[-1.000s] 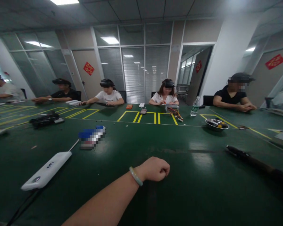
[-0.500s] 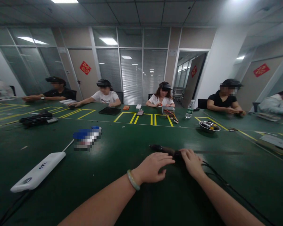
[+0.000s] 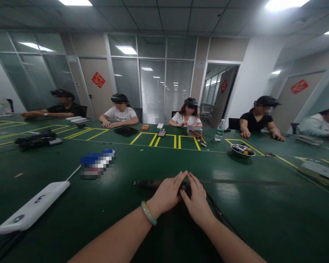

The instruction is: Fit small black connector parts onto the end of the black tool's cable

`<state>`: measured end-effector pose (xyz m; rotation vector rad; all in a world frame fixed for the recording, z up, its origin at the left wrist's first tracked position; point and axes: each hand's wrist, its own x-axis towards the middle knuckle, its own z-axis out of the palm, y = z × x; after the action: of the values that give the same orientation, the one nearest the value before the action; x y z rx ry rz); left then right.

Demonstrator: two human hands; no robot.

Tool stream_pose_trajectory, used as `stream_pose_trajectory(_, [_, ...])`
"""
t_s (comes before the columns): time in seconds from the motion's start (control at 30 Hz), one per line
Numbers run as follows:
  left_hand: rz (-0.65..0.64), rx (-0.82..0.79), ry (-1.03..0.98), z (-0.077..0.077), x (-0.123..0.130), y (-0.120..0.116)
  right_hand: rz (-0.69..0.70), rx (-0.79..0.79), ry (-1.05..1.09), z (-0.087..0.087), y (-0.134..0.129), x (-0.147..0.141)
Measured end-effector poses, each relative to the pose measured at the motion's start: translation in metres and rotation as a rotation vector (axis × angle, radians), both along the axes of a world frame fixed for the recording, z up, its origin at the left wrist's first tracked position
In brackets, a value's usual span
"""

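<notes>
Head view: I find the dark pen-shaped tool [image 3: 146,185] lying on the near middle of the green table [image 3: 126,233], its narrow tip pointing left. A black cable [image 3: 219,209] runs from the right of the hands toward the near right. The left hand [image 3: 166,195] and right hand [image 3: 196,199] cover the tool's right portion, fingertips meeting or nearly so above it. The fingers of each hand lie close together, extended and slightly bent; from my station I cannot tell whether either set grips the tool. A pale bracelet [image 3: 148,213] sits on the left wrist. To the near left I note a white device [image 3: 35,209] marked 3; beyond it, a pixelated blue-and-white item [image 3: 97,164]. To the far right stand a metal bowl [image 3: 242,155] and an upright bottle [image 3: 219,131].
</notes>
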<state>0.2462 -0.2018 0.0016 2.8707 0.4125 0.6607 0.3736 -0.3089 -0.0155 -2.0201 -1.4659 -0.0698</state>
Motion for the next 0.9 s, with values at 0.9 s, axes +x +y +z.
stream_pose_trajectory(0.9, [0.084,0.112,0.256,0.02,-0.004,-0.012,0.279,-0.144,-0.065,-0.003,-0.008,0.116])
